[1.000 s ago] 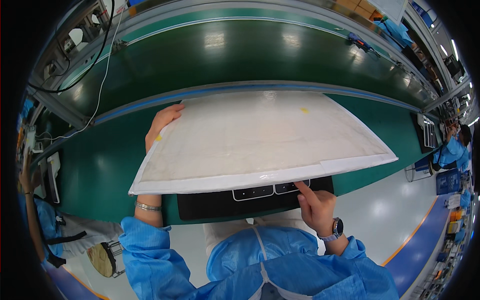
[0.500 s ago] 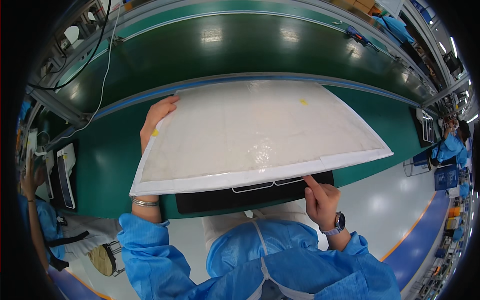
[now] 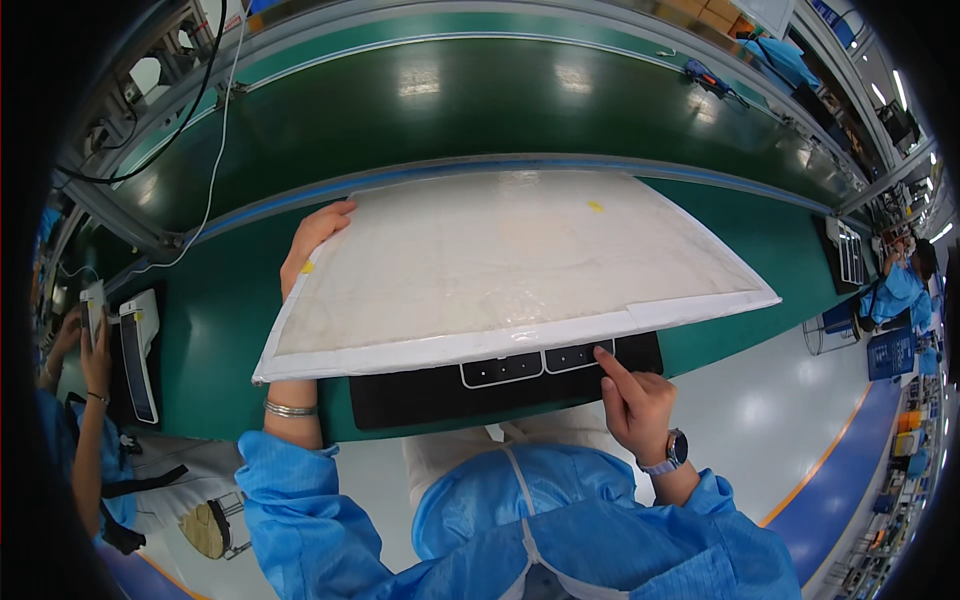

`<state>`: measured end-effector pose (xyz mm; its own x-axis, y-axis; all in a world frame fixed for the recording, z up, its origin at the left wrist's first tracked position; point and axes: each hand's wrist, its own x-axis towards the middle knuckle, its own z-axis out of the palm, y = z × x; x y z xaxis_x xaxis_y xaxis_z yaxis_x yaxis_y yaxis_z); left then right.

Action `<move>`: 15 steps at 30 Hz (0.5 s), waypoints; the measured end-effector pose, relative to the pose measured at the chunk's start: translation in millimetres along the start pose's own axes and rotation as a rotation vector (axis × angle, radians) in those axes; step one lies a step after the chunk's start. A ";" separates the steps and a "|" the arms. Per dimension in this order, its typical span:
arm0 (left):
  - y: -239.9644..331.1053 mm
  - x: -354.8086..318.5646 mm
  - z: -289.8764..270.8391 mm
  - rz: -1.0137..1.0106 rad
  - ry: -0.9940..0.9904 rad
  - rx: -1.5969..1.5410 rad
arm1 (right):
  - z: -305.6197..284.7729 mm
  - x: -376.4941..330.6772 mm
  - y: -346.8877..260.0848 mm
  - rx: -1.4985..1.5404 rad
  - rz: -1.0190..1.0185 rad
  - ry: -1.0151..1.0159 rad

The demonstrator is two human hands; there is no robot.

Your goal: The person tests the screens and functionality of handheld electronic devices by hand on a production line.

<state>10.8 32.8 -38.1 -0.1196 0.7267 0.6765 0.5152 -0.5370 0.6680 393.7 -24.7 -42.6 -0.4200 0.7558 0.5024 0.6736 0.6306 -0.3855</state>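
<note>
While the left hand grips the left edge of a large white board over a green table, the right hand points at a white-rimmed black panel beneath, thumb and index apart, holding nothing; contact is unclear. Keeping the board steady and the fingertip light seems wise.
</note>
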 end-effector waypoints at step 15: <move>-5.8 8.6 -7.7 0.084 -0.047 0.034 | 0.2 3.1 -1.1 -0.031 0.006 -0.012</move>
<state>0.3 38.9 -33.8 -0.0355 0.6997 0.7136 0.5507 -0.5822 0.5982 391.5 -23.0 -40.8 -0.4229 0.7615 0.4912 0.6946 0.6205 -0.3640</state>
